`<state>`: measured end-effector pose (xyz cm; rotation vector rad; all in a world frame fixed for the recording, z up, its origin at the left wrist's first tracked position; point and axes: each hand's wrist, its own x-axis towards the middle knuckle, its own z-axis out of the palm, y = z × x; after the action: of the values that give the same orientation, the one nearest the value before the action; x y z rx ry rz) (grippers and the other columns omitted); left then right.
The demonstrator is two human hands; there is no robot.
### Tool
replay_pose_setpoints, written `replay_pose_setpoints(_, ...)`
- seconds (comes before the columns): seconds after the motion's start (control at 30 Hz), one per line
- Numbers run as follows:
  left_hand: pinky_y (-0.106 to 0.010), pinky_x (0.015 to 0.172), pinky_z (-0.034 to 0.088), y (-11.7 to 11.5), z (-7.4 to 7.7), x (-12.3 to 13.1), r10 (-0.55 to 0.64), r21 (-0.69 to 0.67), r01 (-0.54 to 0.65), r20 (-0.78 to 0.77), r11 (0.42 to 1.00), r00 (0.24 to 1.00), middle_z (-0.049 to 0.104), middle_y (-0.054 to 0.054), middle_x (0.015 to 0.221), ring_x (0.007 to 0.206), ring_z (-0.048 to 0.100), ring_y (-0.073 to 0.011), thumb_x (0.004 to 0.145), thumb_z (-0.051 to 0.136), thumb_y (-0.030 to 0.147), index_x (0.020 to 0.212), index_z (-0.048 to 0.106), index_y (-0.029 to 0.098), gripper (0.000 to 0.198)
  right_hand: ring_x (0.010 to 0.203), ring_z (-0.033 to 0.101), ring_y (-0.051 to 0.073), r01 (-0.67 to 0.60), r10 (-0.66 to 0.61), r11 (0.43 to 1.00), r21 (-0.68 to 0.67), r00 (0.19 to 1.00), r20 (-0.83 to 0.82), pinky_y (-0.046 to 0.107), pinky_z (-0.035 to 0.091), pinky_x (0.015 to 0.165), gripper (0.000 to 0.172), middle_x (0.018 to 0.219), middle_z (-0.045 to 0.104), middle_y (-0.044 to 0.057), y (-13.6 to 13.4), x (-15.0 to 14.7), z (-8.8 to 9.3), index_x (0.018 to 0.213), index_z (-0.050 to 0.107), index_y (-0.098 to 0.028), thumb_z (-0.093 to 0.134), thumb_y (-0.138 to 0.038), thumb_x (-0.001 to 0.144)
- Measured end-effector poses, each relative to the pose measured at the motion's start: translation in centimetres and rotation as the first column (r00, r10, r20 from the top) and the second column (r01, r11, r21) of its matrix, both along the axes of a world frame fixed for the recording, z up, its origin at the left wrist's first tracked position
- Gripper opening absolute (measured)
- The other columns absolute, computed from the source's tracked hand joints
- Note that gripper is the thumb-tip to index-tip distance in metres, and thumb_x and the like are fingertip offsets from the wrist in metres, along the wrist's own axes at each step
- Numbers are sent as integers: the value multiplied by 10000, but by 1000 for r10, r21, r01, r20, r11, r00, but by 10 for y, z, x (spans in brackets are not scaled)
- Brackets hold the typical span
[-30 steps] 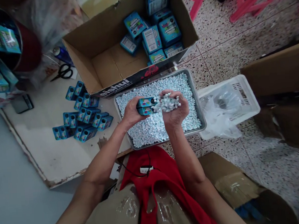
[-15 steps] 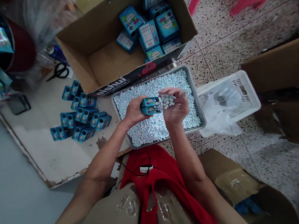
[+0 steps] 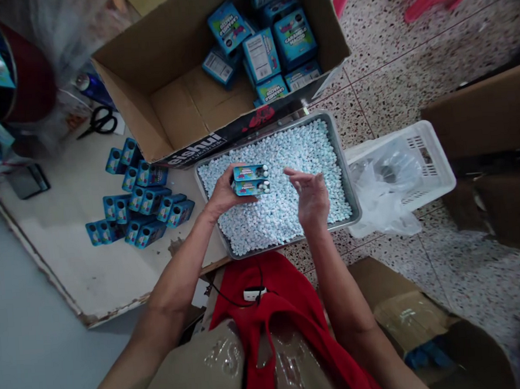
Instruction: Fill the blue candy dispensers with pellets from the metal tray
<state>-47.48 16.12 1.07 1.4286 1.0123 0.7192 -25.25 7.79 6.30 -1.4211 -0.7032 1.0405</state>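
Note:
My left hand (image 3: 222,197) is closed around two small blue candy boxes (image 3: 251,180), stacked, their open ends facing right and filled with white pellets. My right hand (image 3: 312,196) hovers just right of them with the fingers spread and nothing in it. Both hands are above a metal tray (image 3: 350,196) filled with small pale blue and white candies (image 3: 287,210).
A large cardboard box (image 3: 169,88) behind the tray holds blue printed cartons (image 3: 273,47). Several small blue boxes (image 3: 139,205) lie piled on the white board at left. Scissors (image 3: 99,122) lie farther back. A white basket (image 3: 421,167) with a plastic bag stands right of the tray.
My right hand held a heap of candies against the box openings; now it has let them go and opened, drawing slightly right. The boxes now show filled ends.

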Motion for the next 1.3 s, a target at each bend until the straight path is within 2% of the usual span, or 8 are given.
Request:
replay_pose_setpoints(0.2,-512,982,621,-8,-11,-8,-101,-41,104,68,994,993,754,-81,1177,1091,756,-346,486,1041,612,1296,613,246,987,1276,646,290,298,-89,923,-242,779,620,548,444,1194,515,1261,734,137,14,49,-84,1165,729,-193,463,-603,1002)
replay_pose_setpoints(0.37,-493,1044,595,-11,-12,-17,50,48,-52,52,997,997,707,-107,1327,1190,727,-323,587,1000,634,1326,594,255,924,1375,528,344,307,30,896,-321,680,733,597,343,1233,614,1372,650,168,59,3,-101,1338,694,-212,647,-651,912)
replay_pose_setpoints(0.57,-467,1022,609,-3,-12,-50,96,66,-90,-98,994,991,702,-113,1342,1173,733,-303,606,956,707,1351,545,258,962,1158,624,321,254,-9,898,-360,827,562,505,473,1103,437,1089,715,100,64,-45,-93,990,719,-224,784,-574,736)
replay_pose_setpoints(0.7,-395,1001,587,3,-3,-53,86,198,-42,-219,979,972,716,-85,1286,1134,724,-271,686,962,462,1327,581,224,783,909,684,267,88,-94,903,-420,996,6,428,572,887,375,809,713,27,52,-34,-82,836,658,-234,751,-576,714)
replay_pose_setpoints(0.83,-400,1031,543,8,18,-41,59,284,66,-407,956,911,717,-70,1261,1160,685,-288,682,912,278,1262,630,230,647,905,737,275,-105,-11,974,-199,860,-510,461,608,852,457,818,749,53,42,-32,-47,810,661,-252,650,-709,791)
replay_pose_setpoints(0.93,-417,1029,517,9,36,-28,13,316,158,-477,936,879,724,-64,1225,1140,673,-301,676,879,231,1227,648,233,597,1018,746,264,7,-9,1000,-6,856,-516,482,595,942,491,969,780,71,39,-44,-8,783,668,-255,567,-727,878)
replay_pose_setpoints(1.1,-438,1015,507,5,56,-9,-80,338,267,-477,902,875,737,-59,1184,1128,680,-317,675,887,234,1222,664,247,591,1079,717,257,128,-92,976,177,976,-199,512,530,1063,454,1020,773,54,36,-68,41,706,644,-269,462,-605,951)
replay_pose_setpoints(1.3,-412,981,574,0,30,3,-56,178,88,-180,980,982,727,-60,1248,1121,718,-287,611,993,451,1295,605,236,815,1261,691,263,116,-87,955,274,990,-115,565,401,1230,439,1148,795,34,19,-47,47,754,717,-291,446,-565,963)
